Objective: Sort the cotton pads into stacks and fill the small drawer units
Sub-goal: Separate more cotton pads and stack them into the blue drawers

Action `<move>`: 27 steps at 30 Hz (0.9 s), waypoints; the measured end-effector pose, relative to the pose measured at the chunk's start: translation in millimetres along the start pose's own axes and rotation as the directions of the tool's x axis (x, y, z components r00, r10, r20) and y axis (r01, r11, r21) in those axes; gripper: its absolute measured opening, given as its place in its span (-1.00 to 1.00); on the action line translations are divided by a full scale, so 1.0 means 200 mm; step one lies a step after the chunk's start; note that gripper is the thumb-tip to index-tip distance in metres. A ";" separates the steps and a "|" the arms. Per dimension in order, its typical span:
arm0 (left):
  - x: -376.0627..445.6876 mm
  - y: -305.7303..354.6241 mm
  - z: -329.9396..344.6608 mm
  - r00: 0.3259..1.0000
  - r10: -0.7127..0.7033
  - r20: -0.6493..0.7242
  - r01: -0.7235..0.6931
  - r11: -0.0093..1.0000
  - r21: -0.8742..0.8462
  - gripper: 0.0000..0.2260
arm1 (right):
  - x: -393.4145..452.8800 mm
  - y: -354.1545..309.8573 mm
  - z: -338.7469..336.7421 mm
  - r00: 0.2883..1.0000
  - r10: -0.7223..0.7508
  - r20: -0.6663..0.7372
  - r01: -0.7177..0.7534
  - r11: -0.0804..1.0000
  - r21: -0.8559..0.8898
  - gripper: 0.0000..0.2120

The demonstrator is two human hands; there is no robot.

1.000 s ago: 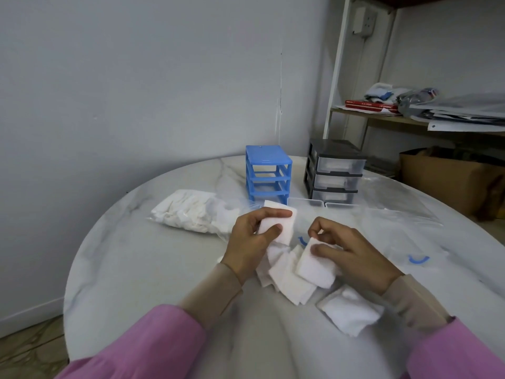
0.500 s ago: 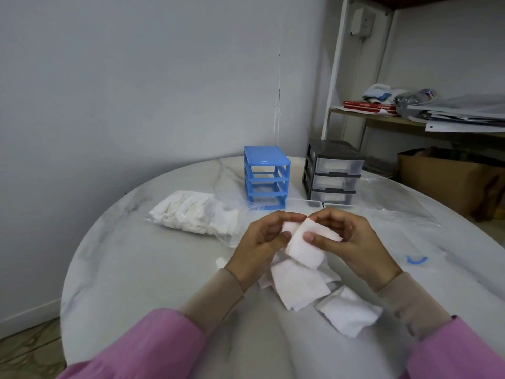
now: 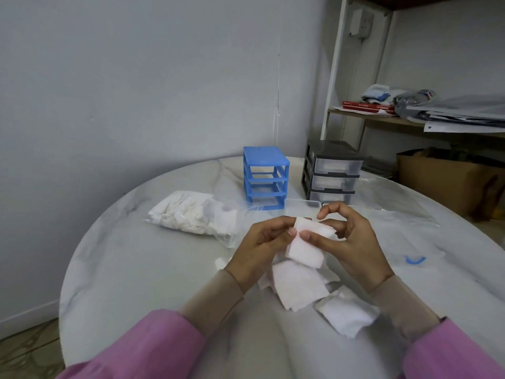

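A: Cotton pads, a small bunch of them, sit pinched between both hands above the round marble surface, near its middle.

B: How is each grip?

A: The left hand has its fingers curled round the bunch's left edge, thumb on top. The right hand presses its thumb across the front of the same bunch, with fingers curled behind it; the index finger is bent up, away from the pads.

B: And the rest of the pads?

A: A loose heap of pads lies on the surface just under the hands. A separate white stack lies to its right, beside the right wrist. Further left, a clear plastic bag of pads lies on its side, mouth toward the hands.

B: The drawer units?

A: A blue drawer unit stands at the far side, its three bays open with no drawers in them. Just to its right stands a black drawer unit with three clear drawers pushed in. A clear drawer lies on the surface in front of the two units, beyond the hands.

B: Anything else?

A: An empty clear bag is spread flat on the right, and a small blue curved piece lies right of the right hand.
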State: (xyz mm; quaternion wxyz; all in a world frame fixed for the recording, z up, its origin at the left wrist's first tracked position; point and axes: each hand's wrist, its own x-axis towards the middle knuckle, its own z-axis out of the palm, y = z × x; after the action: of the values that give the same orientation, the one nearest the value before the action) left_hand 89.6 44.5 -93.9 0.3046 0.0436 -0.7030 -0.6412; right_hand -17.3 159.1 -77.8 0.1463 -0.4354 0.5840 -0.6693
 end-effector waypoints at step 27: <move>0.00 -0.01 -0.01 0.997 -0.072 -0.017 0.071 0.997 -0.024 -0.73 | 0.01 0.04 0.00 0.991 -0.105 -0.082 0.095 0.988 -0.123 -0.82</move>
State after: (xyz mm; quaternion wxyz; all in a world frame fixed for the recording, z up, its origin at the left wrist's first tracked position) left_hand 89.7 42.4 -96.0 0.2881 0.0709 -0.6907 -0.6595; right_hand -22.4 155.1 -84.8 0.0604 -0.4420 0.6061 -0.6585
